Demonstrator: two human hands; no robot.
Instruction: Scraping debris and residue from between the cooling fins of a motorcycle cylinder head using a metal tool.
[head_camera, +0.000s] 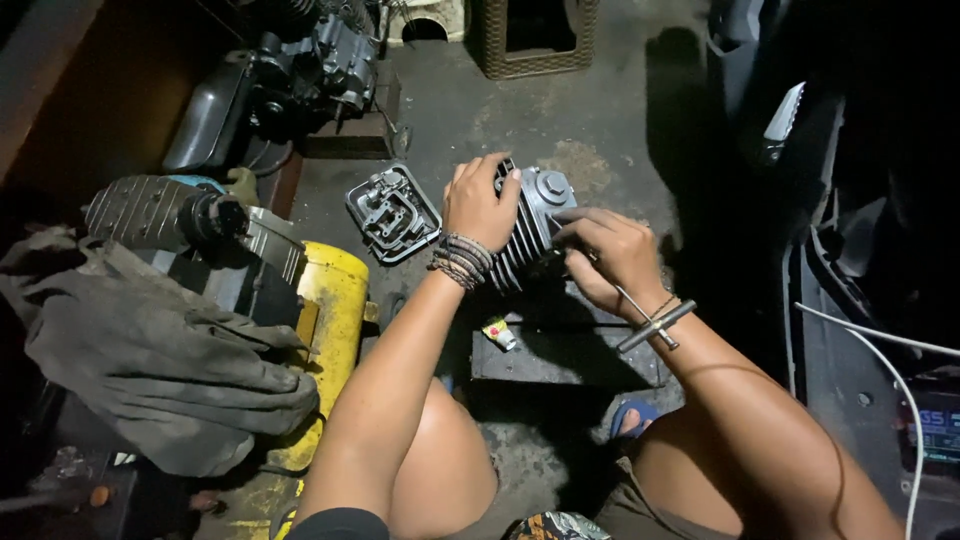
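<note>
Cylinder: grey finned engine cylinder (528, 232), centre of frame, lying tilted on a dark block (570, 350).
Left grip: my left hand (478, 205) clasps its finned top.
Right grip: my right hand (610, 255) presses its side, grasping a T-shaped wrench (655, 325).
Package: small yellow-and-red tube (498, 333) on the block, lower centre.
Nearby: grey cover plate (393, 212) on the floor, centre left.

Silver-grey ribbed engine cylinder (530, 235), dull grey metal cover plate (393, 212), bright yellow machine housing (335, 300), drab grey-brown crumpled rag (150, 350), small yellow-and-red tube (499, 333), brown woven basket (535, 40), blue sandal (632, 415), dark stained concrete floor (600, 130)
</note>
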